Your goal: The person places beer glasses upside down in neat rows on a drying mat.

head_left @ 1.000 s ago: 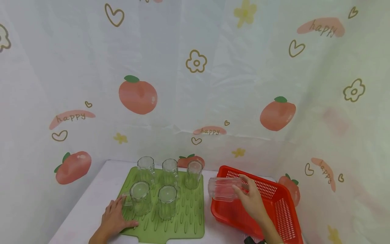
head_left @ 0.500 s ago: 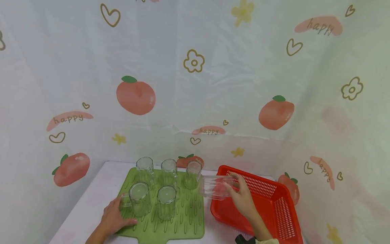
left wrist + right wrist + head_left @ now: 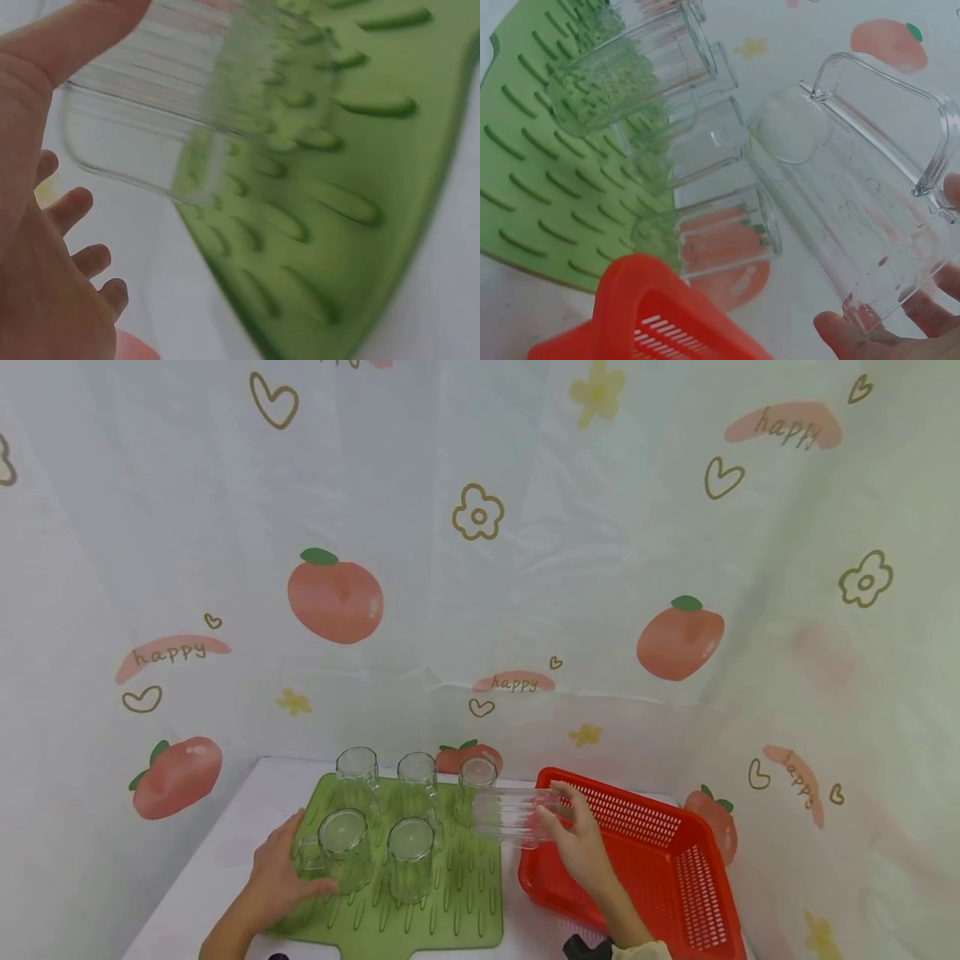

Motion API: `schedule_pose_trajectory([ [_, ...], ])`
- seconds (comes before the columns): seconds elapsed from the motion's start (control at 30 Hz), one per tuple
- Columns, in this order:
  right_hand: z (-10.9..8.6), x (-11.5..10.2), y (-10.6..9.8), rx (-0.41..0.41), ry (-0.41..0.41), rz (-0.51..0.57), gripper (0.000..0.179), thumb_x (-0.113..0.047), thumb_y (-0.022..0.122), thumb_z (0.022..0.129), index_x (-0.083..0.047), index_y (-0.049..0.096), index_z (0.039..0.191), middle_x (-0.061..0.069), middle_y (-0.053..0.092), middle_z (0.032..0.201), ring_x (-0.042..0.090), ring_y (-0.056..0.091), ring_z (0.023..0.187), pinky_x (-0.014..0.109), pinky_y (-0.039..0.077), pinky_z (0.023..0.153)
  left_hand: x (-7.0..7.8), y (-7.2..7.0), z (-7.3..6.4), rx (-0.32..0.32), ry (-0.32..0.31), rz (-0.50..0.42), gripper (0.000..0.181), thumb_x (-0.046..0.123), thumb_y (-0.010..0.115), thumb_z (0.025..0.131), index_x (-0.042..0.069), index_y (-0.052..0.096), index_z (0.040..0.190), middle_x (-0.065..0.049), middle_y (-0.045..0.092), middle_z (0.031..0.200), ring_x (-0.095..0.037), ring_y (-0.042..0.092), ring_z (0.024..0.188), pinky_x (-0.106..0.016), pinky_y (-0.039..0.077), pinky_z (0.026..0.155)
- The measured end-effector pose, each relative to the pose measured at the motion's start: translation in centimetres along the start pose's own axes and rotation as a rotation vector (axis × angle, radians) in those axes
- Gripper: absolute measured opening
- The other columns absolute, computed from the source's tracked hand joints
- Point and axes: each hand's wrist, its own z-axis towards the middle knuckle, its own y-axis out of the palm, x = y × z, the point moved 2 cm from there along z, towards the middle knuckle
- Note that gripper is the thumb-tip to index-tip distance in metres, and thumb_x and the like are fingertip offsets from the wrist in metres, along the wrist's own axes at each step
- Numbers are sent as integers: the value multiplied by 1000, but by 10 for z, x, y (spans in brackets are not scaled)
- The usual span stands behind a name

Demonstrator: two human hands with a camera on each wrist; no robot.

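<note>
In the head view my right hand (image 3: 579, 839) grips one end of a clear glass mug (image 3: 513, 817), held sideways above the mat's right edge. The right wrist view shows this mug's handle (image 3: 889, 97) on its upper side, with fingertips (image 3: 840, 334) at its lower end. My left hand (image 3: 277, 872) is beside the front-left glass mug (image 3: 347, 852), close to its handle, fingers loosely spread; contact is unclear. Several glass mugs stand on the green drying mat (image 3: 465, 910), including a front-middle mug (image 3: 411, 860) and a back-left mug (image 3: 358, 777).
A red plastic basket (image 3: 630, 935) with perforated walls stands right of the mat, below my right forearm. A white table (image 3: 202, 877) supports both. Behind hangs a pale printed curtain (image 3: 420, 460) with fruit and flower pictures.
My right hand has carried the sideways mug left, from above the basket to the mat's right edge. My left hand has shifted slightly, its fingertips higher beside the front-left mug.
</note>
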Motion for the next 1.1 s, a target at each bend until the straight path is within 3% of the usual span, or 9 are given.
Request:
schedule_pose_trajectory([
  [0.3,0,-2,11,-12,-23,43,52,-36,67,99,-21,46,145,12,48,150,42,52,137,48,59,98,33,-15,5,19,10,-72,128,41,91,73,12,7,165,-32,19,163,-64,15,144,-85,23,102],
  [0.5,1,-4,19,-28,-27,80,50,-34,66,100,-23,46,144,12,47,151,40,53,137,44,59,99,61,-21,10,6,24,-116,112,46,77,88,22,0,166,-29,11,167,-60,8,149,-88,24,100],
  [0.63,3,-5,24,-33,-50,98,51,-32,66,100,-19,46,145,14,46,150,42,52,137,46,59,99,83,-22,17,20,84,-180,97,41,69,96,23,4,166,-25,10,168,-56,5,152,-86,24,100],
  [0.9,3,-7,31,-50,-63,119,53,-31,65,101,-19,45,148,15,44,154,42,51,138,47,59,98,120,-8,28,36,203,-281,82,34,63,101,29,12,165,-22,13,169,-52,10,154,-84,22,105],
  [1.1,3,-11,36,-69,-78,140,52,-30,64,102,-20,43,148,13,43,155,43,49,140,52,57,101,138,11,35,7,242,-333,75,31,61,102,20,20,164,-22,16,169,-52,8,155,-84,20,108],
])
